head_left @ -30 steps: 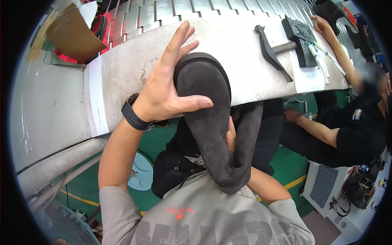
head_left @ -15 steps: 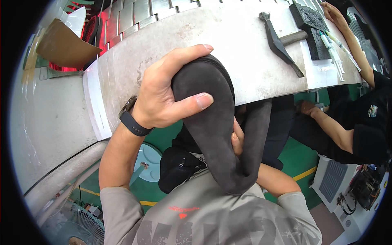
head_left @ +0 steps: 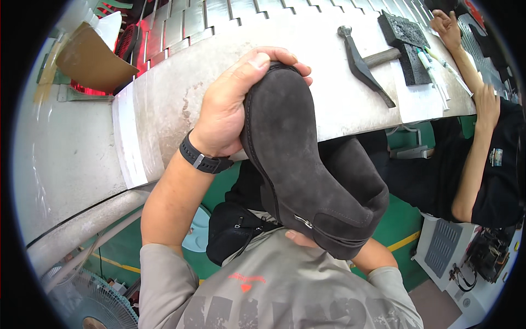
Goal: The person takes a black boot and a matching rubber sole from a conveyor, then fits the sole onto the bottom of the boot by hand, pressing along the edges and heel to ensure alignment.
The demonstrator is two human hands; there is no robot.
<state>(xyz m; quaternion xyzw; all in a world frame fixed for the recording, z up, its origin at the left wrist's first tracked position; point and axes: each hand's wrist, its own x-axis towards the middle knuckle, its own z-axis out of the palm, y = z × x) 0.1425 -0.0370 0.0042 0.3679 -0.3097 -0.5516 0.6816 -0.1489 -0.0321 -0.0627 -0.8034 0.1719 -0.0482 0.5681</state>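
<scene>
A dark grey suede boot (head_left: pixel 282 120) is held over the table's near edge, its toe pointing away and its shaft folded over to the right. My left hand (head_left: pixel 227 104) is closed around the toe, thumb on the upper and fingers curled past the tip. Under the heel end, near a small metal zip pull (head_left: pixel 303 221), my right hand (head_left: pixel 301 239) grips the boot; only its thumb shows, and the boot hides the other fingers. A black watch strap is on my left wrist.
On the pale table (head_left: pixel 181 93) lie a shoemaker's hammer (head_left: pixel 361 68), black foam blocks (head_left: pixel 413 60) and syringes (head_left: pixel 435 77). Metal conveyor slats (head_left: pixel 230 16) run along the back. A brown curved sheet (head_left: pixel 96 60) stands at left. A co-worker's forearm (head_left: pixel 474 159) is at right.
The boot has rolled over, bringing its side, seam and zip into view, and its heel has swung right. My left thumb has shifted to the toe's edge. The co-worker's near hand has risen.
</scene>
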